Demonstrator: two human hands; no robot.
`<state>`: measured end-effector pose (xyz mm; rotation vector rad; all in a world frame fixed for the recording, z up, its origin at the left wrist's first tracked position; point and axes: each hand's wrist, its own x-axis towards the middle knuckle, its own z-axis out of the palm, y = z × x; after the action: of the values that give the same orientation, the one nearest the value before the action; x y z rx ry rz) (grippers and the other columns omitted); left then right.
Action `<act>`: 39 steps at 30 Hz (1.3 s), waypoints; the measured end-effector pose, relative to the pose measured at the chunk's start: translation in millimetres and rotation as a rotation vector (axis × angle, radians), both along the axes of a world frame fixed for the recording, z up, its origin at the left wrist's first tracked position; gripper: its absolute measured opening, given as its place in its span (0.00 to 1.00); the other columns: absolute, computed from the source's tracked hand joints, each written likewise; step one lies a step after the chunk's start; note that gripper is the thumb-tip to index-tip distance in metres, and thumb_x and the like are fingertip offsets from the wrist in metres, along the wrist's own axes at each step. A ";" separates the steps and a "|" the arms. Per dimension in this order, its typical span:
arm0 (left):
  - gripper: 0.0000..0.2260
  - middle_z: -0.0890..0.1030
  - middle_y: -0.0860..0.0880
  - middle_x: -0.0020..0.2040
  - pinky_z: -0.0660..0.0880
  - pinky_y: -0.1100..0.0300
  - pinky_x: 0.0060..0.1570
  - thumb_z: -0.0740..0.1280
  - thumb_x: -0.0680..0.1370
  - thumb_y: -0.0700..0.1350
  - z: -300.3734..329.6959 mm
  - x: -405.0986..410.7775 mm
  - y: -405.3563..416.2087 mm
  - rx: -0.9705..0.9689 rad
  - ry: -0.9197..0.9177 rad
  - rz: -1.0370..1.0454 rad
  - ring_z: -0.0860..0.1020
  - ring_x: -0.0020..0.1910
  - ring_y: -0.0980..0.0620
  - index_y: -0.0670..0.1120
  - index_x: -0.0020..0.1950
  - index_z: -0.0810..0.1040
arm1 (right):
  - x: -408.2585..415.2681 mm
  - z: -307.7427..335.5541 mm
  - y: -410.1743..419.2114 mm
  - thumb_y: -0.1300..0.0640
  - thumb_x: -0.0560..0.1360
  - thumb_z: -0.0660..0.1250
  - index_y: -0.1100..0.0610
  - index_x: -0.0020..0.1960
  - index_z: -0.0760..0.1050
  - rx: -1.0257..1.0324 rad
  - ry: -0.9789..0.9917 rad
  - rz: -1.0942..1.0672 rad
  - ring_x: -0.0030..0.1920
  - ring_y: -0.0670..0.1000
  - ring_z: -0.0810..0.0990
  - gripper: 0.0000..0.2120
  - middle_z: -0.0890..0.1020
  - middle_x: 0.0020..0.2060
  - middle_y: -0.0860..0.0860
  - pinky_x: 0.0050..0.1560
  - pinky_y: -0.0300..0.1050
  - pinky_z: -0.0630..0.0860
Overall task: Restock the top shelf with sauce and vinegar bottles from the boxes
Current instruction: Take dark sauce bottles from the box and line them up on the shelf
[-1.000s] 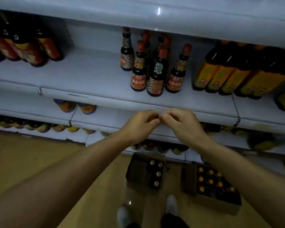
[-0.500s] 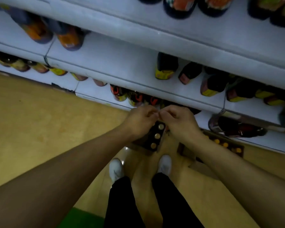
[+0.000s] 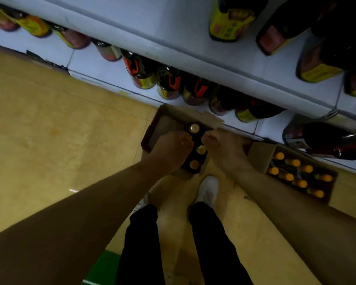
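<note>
Down on the floor, hard against the bottom shelf's front edge, sits the open box (image 3: 162,122) that holds the gold-capped bottles (image 3: 201,149): three caps show in a row along its right wall, dark glass beneath them, and the left part of the box looks empty. Both hands hang over that row. The left hand (image 3: 171,150) is curled with its knuckles toward the camera, and the right hand (image 3: 220,148) is curled the same way on the other side of the caps. Whether either has closed on a bottle I cannot tell, since the fingers hide whatever is under them.

A second box (image 3: 261,155) stands just to the right, along the same shelf edge, packed with orange-capped bottles (image 3: 289,177). Above them the lower shelves (image 3: 173,54) carry rows of dark bottles with yellow and red labels; the top shelf is out of view.

The likely trouble lies in the lift. The light is dim and the picture soft, so a grip could land on a cap rather than a neck and slip. Two bottles drawn out at once may knock together. With the left side bare, the remaining bottles lack support and could topple as their neighbours leave. The torn flap (image 3: 212,118) at the box's far edge might snag a bottle, and the shelf lip overhangs the way up.
</note>
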<state>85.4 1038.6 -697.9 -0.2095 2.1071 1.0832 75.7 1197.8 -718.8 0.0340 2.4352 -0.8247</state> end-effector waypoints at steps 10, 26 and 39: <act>0.11 0.74 0.56 0.41 0.78 0.54 0.52 0.60 0.82 0.44 -138.5 1.2 18.0 0.020 -0.120 0.248 0.77 0.47 0.52 0.47 0.63 0.77 | -25.9 -136.1 1.2 0.56 0.80 0.61 0.58 0.50 0.78 0.282 0.044 0.211 0.46 0.56 0.80 0.09 0.81 0.46 0.56 0.44 0.52 0.76; 0.14 0.80 0.47 0.60 0.79 0.51 0.55 0.63 0.81 0.45 -221.5 -13.4 19.2 0.004 -0.148 0.307 0.79 0.51 0.50 0.47 0.67 0.75 | -61.7 -246.0 -4.2 0.57 0.75 0.70 0.59 0.67 0.70 0.662 0.189 0.637 0.53 0.61 0.79 0.22 0.78 0.55 0.62 0.49 0.53 0.77; 0.16 0.80 0.47 0.60 0.76 0.55 0.58 0.64 0.80 0.44 -223.2 -17.5 14.4 -0.032 -0.111 0.246 0.78 0.58 0.48 0.47 0.68 0.74 | -57.3 -228.0 -10.2 0.58 0.79 0.63 0.57 0.67 0.69 0.498 0.072 0.569 0.60 0.61 0.74 0.17 0.73 0.61 0.59 0.55 0.55 0.76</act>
<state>68.0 1053.0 -921.1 -0.5436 2.0366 1.1512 18.4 1187.6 -946.8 -0.4831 2.4604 0.0332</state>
